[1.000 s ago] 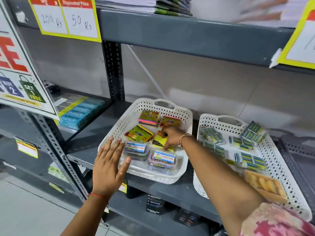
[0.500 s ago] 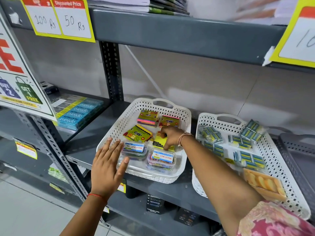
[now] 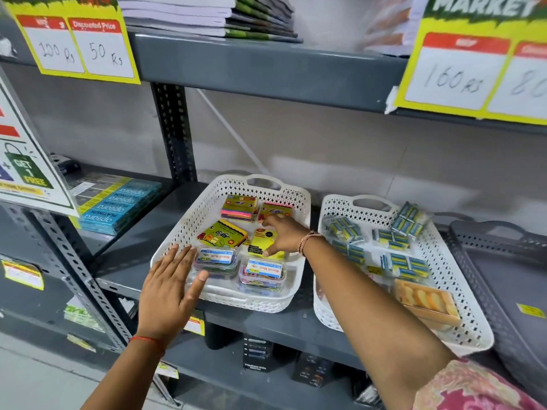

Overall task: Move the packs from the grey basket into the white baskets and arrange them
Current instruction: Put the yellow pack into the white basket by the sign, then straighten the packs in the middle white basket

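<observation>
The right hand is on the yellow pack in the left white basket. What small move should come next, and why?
Probably nudge the yellow pack square beside the green pack: the right hand rests on it with fingers spread, and it lies askew. The left hand hovers flat at the white basket rim.

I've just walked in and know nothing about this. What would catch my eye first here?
Probably the two white perforated plastic baskets side by side on the grey metal shelf. Both hands are at the left basket: the right hand rests on a bright yellow pack inside, and the left hand lies flat, open, at its front corner. Above hang big yellow price signs with handwritten rupee amounts.
</observation>
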`<state>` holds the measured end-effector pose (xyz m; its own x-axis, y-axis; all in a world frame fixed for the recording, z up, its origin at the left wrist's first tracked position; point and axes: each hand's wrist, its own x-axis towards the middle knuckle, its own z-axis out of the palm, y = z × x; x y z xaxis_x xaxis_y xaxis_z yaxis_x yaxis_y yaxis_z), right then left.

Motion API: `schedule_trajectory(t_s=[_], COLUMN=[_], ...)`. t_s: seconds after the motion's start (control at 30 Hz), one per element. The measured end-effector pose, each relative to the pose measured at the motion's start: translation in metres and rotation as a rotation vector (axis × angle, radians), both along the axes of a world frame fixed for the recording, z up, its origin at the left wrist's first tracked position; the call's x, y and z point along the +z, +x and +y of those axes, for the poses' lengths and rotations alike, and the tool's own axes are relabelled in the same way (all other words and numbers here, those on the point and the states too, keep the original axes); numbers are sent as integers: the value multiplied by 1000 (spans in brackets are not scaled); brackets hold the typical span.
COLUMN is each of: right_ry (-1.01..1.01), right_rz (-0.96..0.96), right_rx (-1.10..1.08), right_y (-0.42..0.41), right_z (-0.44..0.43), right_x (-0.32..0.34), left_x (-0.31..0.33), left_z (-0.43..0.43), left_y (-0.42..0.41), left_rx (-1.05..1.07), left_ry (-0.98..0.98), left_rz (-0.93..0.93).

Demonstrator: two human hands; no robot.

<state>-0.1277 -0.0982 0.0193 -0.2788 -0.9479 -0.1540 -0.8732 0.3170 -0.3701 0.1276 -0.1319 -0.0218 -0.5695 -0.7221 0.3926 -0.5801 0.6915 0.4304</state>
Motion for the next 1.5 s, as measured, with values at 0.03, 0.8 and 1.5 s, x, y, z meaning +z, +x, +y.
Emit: schedule_trajectory(t_s=[0.03, 0.8, 1.5], right_ry=[-43, 34, -99], right_rz=[-18, 186, 266], right_rx=[-9, -311, -196], right_y=[-1, -158, -190], right_z=[6, 74, 93], right_x=[5, -14, 1], left_x=[2, 16, 19], left_z=[0, 114, 117], left_y=[0, -145, -142], left_rx=[-4, -311, -311], left_ry=[17, -118, -128], left_rz=[12, -266, -297])
